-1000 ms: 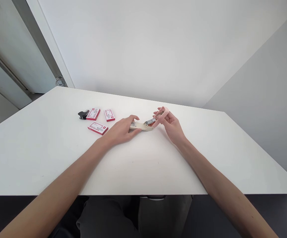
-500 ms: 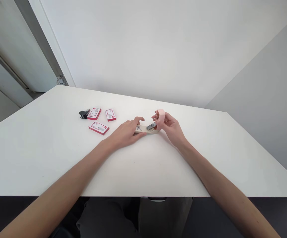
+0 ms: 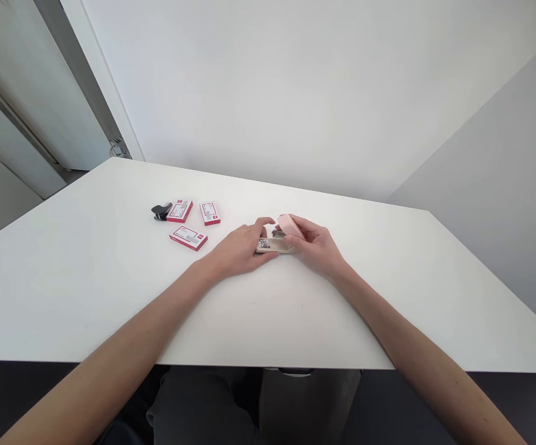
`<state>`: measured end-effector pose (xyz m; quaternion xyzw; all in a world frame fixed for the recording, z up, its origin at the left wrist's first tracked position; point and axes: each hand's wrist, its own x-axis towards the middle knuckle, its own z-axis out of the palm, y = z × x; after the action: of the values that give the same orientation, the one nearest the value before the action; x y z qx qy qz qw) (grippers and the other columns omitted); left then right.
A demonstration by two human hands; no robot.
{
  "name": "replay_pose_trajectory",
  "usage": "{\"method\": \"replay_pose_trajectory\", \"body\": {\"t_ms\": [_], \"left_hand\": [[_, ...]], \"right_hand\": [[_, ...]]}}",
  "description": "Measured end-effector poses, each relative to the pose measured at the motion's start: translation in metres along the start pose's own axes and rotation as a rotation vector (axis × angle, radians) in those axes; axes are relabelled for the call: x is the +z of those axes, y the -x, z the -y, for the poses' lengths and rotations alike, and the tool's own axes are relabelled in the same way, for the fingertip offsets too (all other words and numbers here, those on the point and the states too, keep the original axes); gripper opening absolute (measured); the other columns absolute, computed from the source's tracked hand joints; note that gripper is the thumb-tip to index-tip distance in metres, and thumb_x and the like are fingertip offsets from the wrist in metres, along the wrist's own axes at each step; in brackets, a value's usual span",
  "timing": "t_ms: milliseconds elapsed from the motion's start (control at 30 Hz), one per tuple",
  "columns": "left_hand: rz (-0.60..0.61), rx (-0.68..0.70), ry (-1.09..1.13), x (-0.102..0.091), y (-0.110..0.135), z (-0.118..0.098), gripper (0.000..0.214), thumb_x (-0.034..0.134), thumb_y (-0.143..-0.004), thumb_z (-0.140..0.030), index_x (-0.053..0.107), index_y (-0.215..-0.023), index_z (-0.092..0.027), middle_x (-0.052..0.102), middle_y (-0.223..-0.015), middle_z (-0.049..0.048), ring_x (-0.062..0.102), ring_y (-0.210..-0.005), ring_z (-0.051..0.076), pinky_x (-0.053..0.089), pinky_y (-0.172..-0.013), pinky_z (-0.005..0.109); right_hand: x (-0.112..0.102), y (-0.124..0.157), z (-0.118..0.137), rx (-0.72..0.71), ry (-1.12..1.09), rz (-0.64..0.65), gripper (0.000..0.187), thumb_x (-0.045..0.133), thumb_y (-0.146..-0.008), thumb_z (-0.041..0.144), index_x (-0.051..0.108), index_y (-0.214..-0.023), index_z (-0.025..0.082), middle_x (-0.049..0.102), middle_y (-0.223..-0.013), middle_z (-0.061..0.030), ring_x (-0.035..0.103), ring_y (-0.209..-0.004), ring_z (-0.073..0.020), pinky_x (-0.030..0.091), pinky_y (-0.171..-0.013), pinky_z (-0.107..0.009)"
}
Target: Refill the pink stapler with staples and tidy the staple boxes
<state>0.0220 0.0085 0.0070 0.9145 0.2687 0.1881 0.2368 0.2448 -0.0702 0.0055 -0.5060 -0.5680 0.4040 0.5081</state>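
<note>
Stapler (image 3: 282,245) low on the bench (image 3: 268,327). Left hand (image 3: 237,250) holds its cream base between thumb and fingers; right hand (image 3: 318,248) pinches the raised pink top (image 3: 290,225). Right fingers cover the base's far end; inner metal part (image 3: 277,234) half hidden. Both forearms (image 3: 165,318) angle inward, backs of hands up.

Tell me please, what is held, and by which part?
A stapler: left grip on its base by the square code, right grip on its pink top.
</note>
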Motion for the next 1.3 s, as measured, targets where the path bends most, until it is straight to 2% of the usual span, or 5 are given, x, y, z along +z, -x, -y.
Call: {"method": "replay_pose_trajectory", "body": {"t_ms": [233,500,933,1133,1300], "left_hand": [[-0.035,-0.019,-0.099,0.001,-0.002,0.000,0.067,0.063,-0.096,-0.058,0.039,-0.147,-0.022,0.074,-0.104,0.0072,0.073,-0.096,0.031,0.050,-0.083,0.039],[-0.037,-0.096,-0.287,-0.004,-0.003,0.000,0.068,0.051,-0.094,-0.079,0.052,-0.129,-0.021,0.073,-0.083,0.0062,0.073,-0.077,0.032,0.043,-0.066,0.034],[-0.069,-0.138,-0.273,-0.014,0.007,-0.006,0.063,0.056,-0.095,-0.062,0.045,-0.142,-0.020,0.065,-0.072,-0.0040,0.066,-0.063,0.023,0.039,-0.058,0.032],[-0.226,-0.109,-0.348,-0.010,0.025,-0.007,0.036,0.055,-0.096,-0.041,0.061,-0.126,-0.022,0.071,-0.103,0.0071,0.070,-0.103,0.028,0.054,-0.088,0.041],[-0.372,-0.219,-0.508,-0.010,0.057,-0.007,0.045,0.053,-0.098,-0.040,0.060,-0.137,-0.018,0.049,-0.158,0.0208,0.040,-0.151,0.040,0.036,-0.122,0.057]], "right_hand": [[0.005,0.004,0.006,-0.040,0.119,0.005,0.048,0.078,-0.092,0.050,0.074,-0.136,0.031,0.076,-0.127,-0.0028,0.068,-0.118,-0.0295,0.056,-0.102,-0.047],[0.010,0.004,0.000,-0.139,0.270,0.036,0.049,0.076,-0.094,0.045,0.072,-0.141,0.031,0.078,-0.129,-0.0023,0.070,-0.116,-0.0285,0.056,-0.100,-0.042],[0.005,0.001,-0.002,-0.097,0.274,-0.096,0.043,0.074,-0.093,0.044,0.074,-0.134,0.030,0.076,-0.134,-0.0018,0.069,-0.122,-0.0262,0.052,-0.106,-0.041],[0.003,0.006,-0.003,0.011,0.218,-0.137,0.048,0.075,-0.089,0.050,0.072,-0.131,0.027,0.075,-0.137,-0.0044,0.068,-0.124,-0.0265,0.053,-0.107,-0.042],[0.002,0.019,-0.003,0.020,0.264,-0.114,0.053,0.069,-0.090,0.042,0.065,-0.140,0.024,0.073,-0.136,-0.0061,0.069,-0.119,-0.0254,0.055,-0.100,-0.040]]}}
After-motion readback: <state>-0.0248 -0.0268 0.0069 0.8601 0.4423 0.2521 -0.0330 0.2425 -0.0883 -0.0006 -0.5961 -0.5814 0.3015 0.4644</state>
